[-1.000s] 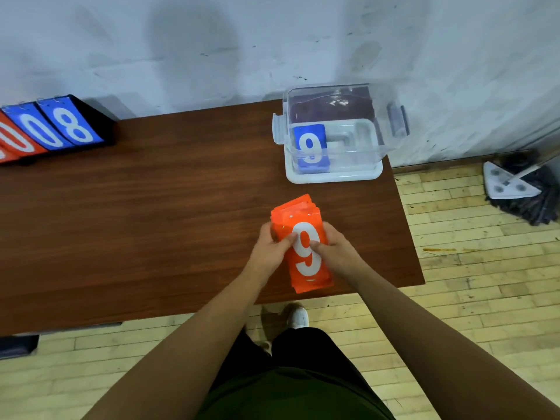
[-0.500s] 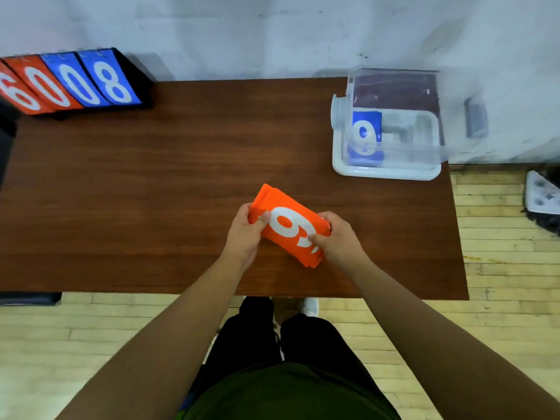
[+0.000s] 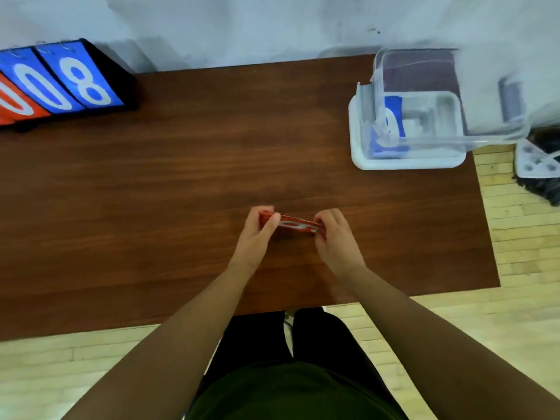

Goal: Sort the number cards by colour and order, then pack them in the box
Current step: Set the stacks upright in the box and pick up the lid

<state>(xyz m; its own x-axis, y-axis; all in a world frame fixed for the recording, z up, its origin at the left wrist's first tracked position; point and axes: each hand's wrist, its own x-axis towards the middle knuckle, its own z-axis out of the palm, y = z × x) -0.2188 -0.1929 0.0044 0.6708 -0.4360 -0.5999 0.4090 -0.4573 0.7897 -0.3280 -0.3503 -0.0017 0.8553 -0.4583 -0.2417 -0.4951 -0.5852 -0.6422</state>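
Observation:
A stack of orange number cards (image 3: 292, 224) is held edge-on over the middle front of the brown table (image 3: 181, 177), so only a sliver of the white 9 shows. My left hand (image 3: 257, 236) grips the stack's left end and my right hand (image 3: 336, 241) grips its right end. The clear plastic box (image 3: 424, 116) stands on its white lid at the table's back right. Inside it lies a blue number card (image 3: 392, 122).
A black flip scoreboard (image 3: 60, 83) with blue 0 and 8 and an orange card stands at the table's back left by the wall. A mop head (image 3: 539, 165) lies on the wooden floor right of the table. The table's front edge runs near my legs.
The orange stack has turned from lying flat with the 9 facing up to standing nearly edge-on between both hands. The camera view shifted left.

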